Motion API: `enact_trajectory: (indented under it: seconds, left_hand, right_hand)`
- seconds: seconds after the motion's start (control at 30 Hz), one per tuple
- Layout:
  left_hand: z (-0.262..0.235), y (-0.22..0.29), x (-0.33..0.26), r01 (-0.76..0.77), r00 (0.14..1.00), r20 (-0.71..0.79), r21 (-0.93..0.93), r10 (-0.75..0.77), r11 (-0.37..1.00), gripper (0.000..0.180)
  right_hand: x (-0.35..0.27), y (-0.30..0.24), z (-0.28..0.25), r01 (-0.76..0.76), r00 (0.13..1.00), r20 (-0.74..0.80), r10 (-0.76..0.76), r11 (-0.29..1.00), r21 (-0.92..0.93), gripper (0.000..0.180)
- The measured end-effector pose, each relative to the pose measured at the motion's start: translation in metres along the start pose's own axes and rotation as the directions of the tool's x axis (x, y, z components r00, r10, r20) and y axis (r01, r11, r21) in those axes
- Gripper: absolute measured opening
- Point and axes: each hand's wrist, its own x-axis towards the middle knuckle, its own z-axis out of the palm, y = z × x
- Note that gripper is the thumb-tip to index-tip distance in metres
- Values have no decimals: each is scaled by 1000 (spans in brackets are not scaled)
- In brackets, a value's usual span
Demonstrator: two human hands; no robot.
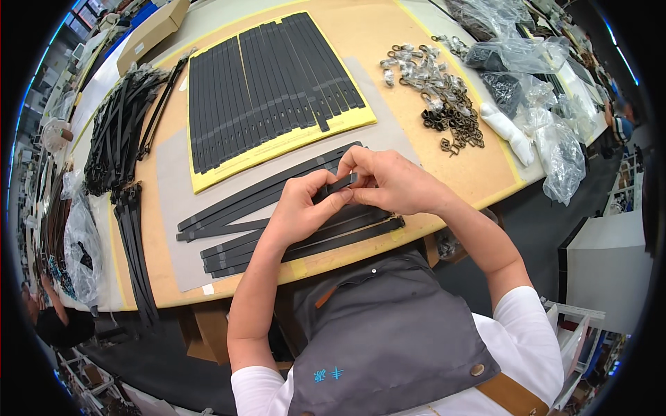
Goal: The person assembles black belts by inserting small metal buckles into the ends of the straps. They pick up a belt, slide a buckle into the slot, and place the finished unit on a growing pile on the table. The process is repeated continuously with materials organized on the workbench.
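My left hand and my right hand meet over the near part of the table. Between them they pinch the end of a black strap, thumbs and fingers closed on it. My fingers hide part of that end, and I cannot make out whether a small fitting is on it. Beneath and beside my hands lie two loose groups of flat black straps, fanned out slantwise on a grey sheet. Farther off, a yellow board carries a close row of black straps, laid side by side.
To the right are a heap of metal buckles, some wrapped, and dark buckles. Plastic bags and a white roll lie beyond. Bundled black belts hang over the left front edge. A cardboard box stands far left.
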Motion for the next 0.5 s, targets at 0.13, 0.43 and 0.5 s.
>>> enact_trajectory:
  seconds: [0.13,0.43,0.5]
  left_hand:
    - [-1,-2,0,26,1000,-3,-45,-26,999,19]
    - [0,3,-2,4,993,-118,-54,-10,999,15]
    - [0,2,-2,3,992,-129,-82,-13,997,15]
  right_hand:
    - [0,12,0,60,998,-21,-58,994,86,28]
    - [3,41,21,-63,995,-16,98,750,658,22]
    - [2,39,26,-46,993,-53,109,742,669,23]
